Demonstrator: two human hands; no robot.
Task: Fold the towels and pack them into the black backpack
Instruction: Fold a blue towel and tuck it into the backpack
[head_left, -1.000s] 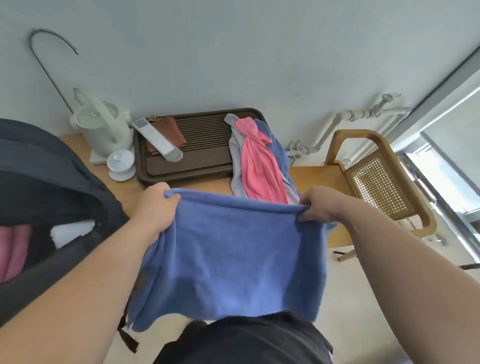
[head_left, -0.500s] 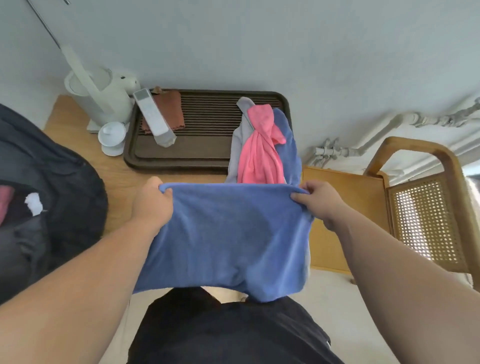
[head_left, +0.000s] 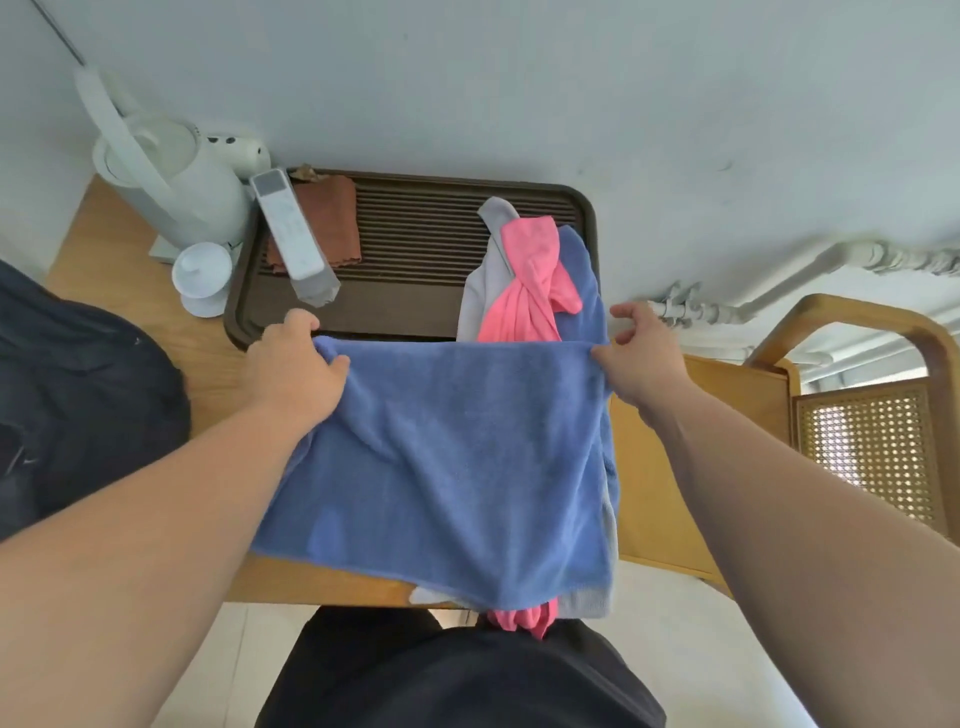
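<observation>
Blue towel (head_left: 457, 457) spread over table (head_left: 208, 358) at centre; backpack (head_left: 78, 405) at 9 o'clock. Left hand (head_left: 293, 371) and right hand (head_left: 641, 358), well apart, each pinch a far corner. To fold well: keep the top edge taut, bring corners squarely onto the near hem.

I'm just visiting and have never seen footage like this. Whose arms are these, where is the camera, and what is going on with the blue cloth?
There is no machine here: a person wears a camera on the head, looking down at their own arms. The left hand and right hand each pinch a top corner of a blue towel, spread over a wooden table. More towels, pink, grey and blue, lie behind it, partly on a brown slatted tray. A white kettle stands at the back, and the black backpack sits on the left.
</observation>
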